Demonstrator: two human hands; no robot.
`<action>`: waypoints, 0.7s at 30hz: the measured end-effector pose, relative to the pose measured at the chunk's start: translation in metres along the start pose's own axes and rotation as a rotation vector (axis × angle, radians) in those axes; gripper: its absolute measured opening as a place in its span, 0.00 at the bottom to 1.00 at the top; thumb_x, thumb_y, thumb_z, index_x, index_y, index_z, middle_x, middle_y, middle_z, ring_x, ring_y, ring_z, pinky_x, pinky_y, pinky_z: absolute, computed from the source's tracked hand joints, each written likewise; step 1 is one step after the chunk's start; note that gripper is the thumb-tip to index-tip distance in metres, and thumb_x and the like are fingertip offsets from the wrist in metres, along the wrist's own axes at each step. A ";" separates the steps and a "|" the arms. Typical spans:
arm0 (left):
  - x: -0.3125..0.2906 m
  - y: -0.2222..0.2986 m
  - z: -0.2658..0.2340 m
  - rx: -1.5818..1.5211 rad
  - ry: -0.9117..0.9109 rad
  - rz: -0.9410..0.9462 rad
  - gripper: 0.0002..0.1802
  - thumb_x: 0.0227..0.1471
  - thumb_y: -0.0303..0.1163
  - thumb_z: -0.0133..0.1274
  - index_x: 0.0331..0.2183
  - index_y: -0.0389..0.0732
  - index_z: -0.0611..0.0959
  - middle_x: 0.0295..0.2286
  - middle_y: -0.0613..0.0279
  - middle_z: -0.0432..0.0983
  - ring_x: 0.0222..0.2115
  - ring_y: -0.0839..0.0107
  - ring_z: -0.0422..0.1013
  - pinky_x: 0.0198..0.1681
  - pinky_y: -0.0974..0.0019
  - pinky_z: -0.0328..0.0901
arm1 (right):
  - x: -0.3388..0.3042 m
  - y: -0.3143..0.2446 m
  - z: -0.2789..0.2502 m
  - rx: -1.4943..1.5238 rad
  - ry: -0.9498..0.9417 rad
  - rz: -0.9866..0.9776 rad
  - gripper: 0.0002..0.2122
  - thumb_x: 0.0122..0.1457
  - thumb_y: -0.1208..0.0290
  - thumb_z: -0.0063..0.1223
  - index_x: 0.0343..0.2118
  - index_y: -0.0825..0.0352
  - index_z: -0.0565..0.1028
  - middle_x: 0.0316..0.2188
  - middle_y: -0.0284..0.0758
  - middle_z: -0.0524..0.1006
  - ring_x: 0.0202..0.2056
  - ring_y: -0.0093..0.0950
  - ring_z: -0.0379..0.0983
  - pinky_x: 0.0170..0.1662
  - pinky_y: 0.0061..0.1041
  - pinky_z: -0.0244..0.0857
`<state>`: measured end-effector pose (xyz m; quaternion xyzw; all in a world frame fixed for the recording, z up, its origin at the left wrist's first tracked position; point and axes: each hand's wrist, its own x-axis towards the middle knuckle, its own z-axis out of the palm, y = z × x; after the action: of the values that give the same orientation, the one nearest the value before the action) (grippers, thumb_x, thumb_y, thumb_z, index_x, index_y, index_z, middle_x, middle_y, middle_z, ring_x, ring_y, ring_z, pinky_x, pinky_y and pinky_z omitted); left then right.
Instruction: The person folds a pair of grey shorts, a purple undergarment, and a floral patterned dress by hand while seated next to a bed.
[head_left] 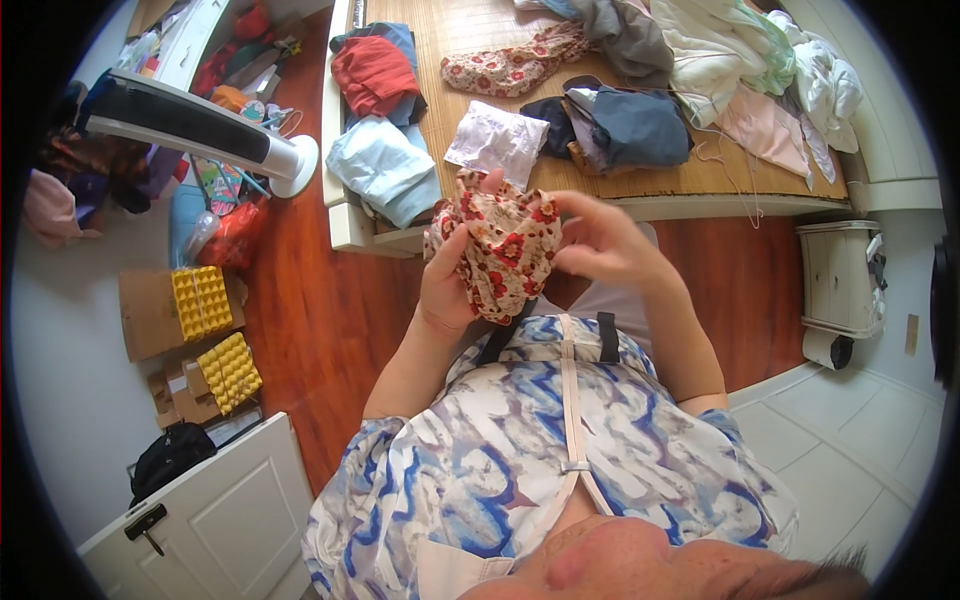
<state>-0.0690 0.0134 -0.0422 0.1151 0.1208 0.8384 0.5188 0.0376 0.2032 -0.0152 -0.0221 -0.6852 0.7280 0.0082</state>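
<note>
A bunched floral garment (510, 240), cream with red flowers, is held up in front of my body near the table's front edge. My left hand (448, 285) grips it from the left side, thumb over the front, fingertips showing at its top. At the garment's right edge, the curled fingers of my right hand (605, 240) take hold of the cloth. Just beyond, a folded pale lilac cloth (497, 140) lies on the wooden surface (450, 215). Another red-flowered cloth (515, 70) lies crumpled farther back.
Folded red clothes (375, 78) and light blue clothes (383, 170) are stacked at the left corner. Dark blue folded clothes (640, 128) sit right of centre, near a loose cream pile (705, 55). A tower fan (200, 130) leans across the left; a white bin (838, 280) stands right.
</note>
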 end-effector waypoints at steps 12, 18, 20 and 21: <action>-0.031 0.025 -0.032 0.584 0.345 -0.225 0.25 0.49 0.25 0.59 0.50 0.34 0.74 0.44 0.59 0.76 0.44 0.70 0.73 0.47 0.66 0.68 | -0.009 -0.045 -0.068 0.291 0.402 -0.322 0.13 0.67 0.67 0.43 0.46 0.71 0.74 0.39 0.39 0.78 0.36 0.27 0.78 0.37 0.26 0.74; -0.039 0.065 -0.029 0.745 -0.006 -0.278 0.36 0.40 0.25 0.68 0.52 0.32 0.71 0.47 0.58 0.75 0.45 0.70 0.71 0.51 0.66 0.65 | -0.034 -0.119 -0.124 -0.182 0.706 -0.632 0.16 0.67 0.65 0.41 0.50 0.72 0.71 0.48 0.39 0.75 0.50 0.31 0.71 0.55 0.35 0.63; -0.040 0.068 -0.026 0.995 0.049 -0.311 0.34 0.41 0.25 0.67 0.51 0.32 0.73 0.45 0.59 0.75 0.43 0.72 0.72 0.49 0.67 0.66 | -0.031 -0.117 -0.125 -0.541 1.160 -0.506 0.16 0.67 0.66 0.41 0.50 0.72 0.71 0.48 0.40 0.75 0.50 0.31 0.71 0.55 0.35 0.63; -0.041 0.070 -0.023 1.245 0.106 -0.342 0.32 0.43 0.26 0.66 0.50 0.33 0.74 0.44 0.61 0.76 0.41 0.74 0.72 0.48 0.69 0.66 | -0.028 -0.118 -0.134 -0.530 1.178 -0.553 0.16 0.67 0.67 0.40 0.49 0.73 0.71 0.48 0.40 0.75 0.50 0.31 0.71 0.56 0.35 0.63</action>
<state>-0.1176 -0.0557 -0.0437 0.3321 0.6266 0.5216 0.4744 0.0689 0.3430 0.0947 -0.2390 -0.7017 0.3744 0.5571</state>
